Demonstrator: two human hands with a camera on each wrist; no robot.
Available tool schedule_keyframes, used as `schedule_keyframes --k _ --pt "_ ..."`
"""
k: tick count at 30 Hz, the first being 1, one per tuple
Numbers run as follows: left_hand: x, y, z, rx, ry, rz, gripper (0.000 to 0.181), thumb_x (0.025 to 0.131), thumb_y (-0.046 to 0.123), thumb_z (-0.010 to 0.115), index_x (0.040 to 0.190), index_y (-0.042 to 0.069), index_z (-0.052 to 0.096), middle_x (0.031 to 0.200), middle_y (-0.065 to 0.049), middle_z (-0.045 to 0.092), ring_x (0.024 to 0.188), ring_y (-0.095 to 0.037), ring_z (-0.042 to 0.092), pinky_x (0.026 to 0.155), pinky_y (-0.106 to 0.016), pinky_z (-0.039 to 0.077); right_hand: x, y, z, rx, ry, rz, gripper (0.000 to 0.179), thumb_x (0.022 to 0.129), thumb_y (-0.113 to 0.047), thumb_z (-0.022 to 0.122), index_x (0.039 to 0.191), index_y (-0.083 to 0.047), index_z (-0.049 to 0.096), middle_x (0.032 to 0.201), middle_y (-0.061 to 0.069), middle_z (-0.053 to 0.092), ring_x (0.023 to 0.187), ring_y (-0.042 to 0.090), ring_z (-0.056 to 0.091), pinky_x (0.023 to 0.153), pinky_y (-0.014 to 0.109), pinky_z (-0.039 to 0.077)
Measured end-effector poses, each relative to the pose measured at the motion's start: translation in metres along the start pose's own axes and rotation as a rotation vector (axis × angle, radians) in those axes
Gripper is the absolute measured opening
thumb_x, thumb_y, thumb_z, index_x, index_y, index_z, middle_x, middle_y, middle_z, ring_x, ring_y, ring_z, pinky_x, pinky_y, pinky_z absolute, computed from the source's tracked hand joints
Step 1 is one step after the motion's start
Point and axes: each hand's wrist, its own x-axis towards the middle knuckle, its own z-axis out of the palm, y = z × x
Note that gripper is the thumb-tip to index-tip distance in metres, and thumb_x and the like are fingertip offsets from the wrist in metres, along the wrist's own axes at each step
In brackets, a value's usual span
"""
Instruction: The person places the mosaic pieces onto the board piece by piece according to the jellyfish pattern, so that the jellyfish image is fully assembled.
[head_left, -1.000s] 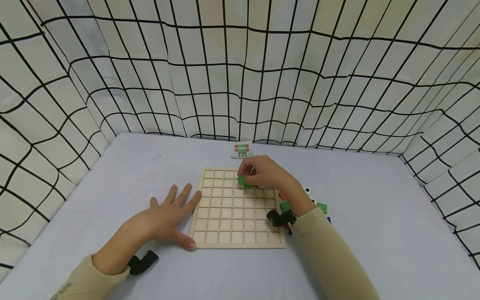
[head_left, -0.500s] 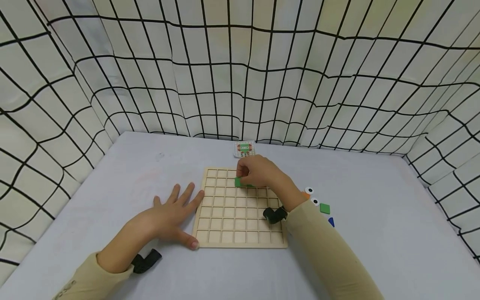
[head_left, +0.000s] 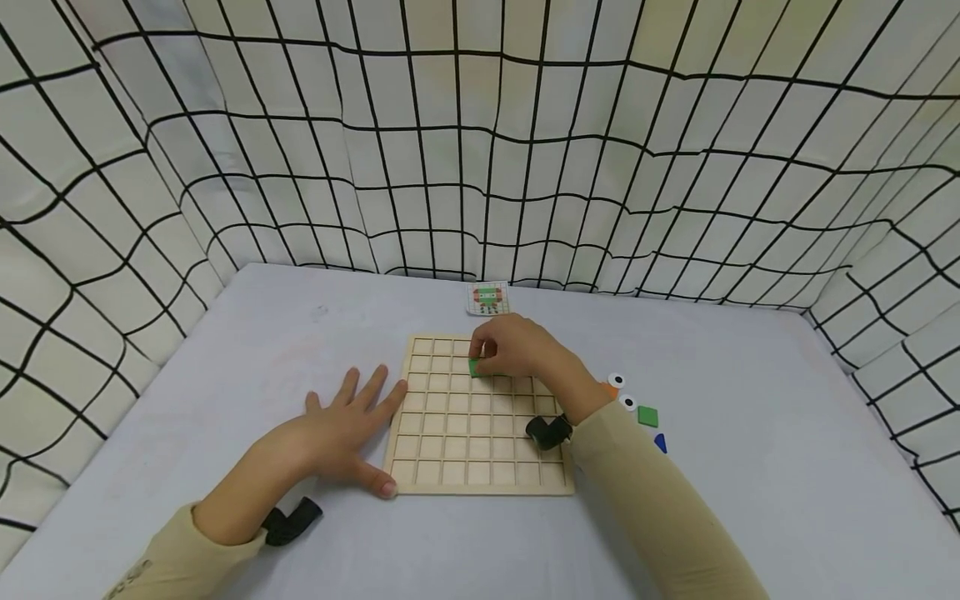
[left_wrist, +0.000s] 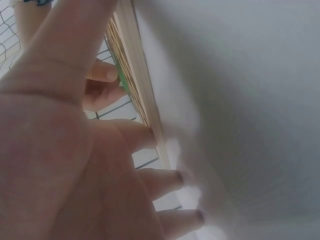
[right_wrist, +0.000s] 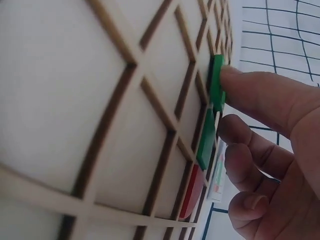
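A wooden grid board [head_left: 455, 425] lies flat on the table. My left hand [head_left: 337, 437] is spread at its left side, with index fingertip and thumb at the frame's edge. Over the board's far rows, my right hand [head_left: 517, 344] pinches a green square tile [head_left: 474, 367] between thumb and fingers. In the right wrist view this green tile [right_wrist: 217, 82] sits slightly tilted at a cell, the thumb against its near edge. Beside it in the same row are a second green tile [right_wrist: 205, 140] and a red rounded tile [right_wrist: 191, 192]. The right hand hides these two in the head view.
A small printed pattern card [head_left: 487, 298] lies beyond the board. To the right lie white eye discs [head_left: 627, 403], an orange piece [head_left: 611, 389], a loose green square [head_left: 648, 416] and a blue triangle [head_left: 660, 442]. White walls with black netting [head_left: 480, 150] surround the table.
My right hand has shifted slightly left and lowered the green tile onto the grid. The right forearm now covers some loose pieces beside the board. My left hand stays in place.
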Motion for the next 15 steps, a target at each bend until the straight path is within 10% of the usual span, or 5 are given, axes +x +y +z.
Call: schedule_keyframes --k 15 --pt "0.0008 -0.0002 0.0009 0.0 -0.002 -0.001 0.136 0.058 0.08 0.073 0.161 0.013 0.014 0.166 -0.024 0.001 0.146 -0.059 0.001 0.092 -0.089 0.011 0.0011 0.0049 0.0017 -0.032 0.005 0.066 0.011 0.089 -0.029 0.076 0.092 -0.022 0.067 0.086 -0.006 0.064 0.078 0.013 0.059 0.072 0.032 0.048"
